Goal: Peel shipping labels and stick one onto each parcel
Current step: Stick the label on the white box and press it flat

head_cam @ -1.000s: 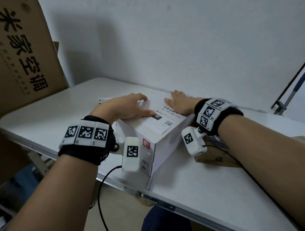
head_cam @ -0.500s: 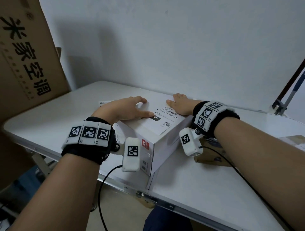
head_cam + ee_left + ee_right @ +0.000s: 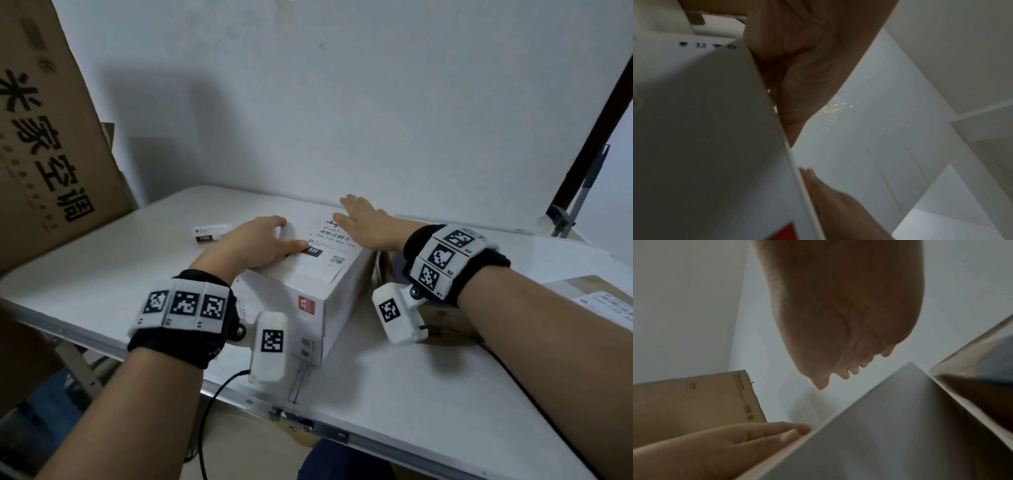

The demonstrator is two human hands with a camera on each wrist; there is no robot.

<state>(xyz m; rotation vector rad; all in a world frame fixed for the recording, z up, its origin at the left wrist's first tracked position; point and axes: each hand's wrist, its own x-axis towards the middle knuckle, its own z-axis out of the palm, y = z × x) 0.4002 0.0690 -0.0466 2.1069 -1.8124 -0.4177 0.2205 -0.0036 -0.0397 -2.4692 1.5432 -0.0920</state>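
A white parcel box (image 3: 318, 308) stands in the middle of the table, with a printed shipping label (image 3: 330, 251) lying on its top. My left hand (image 3: 255, 241) rests on the near-left part of the top, its thumb stretched out to the label's dark "15H" mark. My right hand (image 3: 366, 222) lies flat with straight fingers over the label's far end. The right wrist view shows that hand (image 3: 849, 321) from below, and the left hand's fingers (image 3: 766, 433) straight on the box edge. In the left wrist view the box wall (image 3: 705, 129) fills the left half.
A small white strip marked "15H" (image 3: 209, 233) lies on the table (image 3: 102, 274) left of the box. A brown parcel (image 3: 442, 317) sits under my right wrist, another labelled one (image 3: 606, 301) at far right. A large cardboard carton (image 3: 51, 137) stands left; the wall is close behind.
My right hand has slid a little to the left along the far end of the label. My left hand stays in place on the box top.
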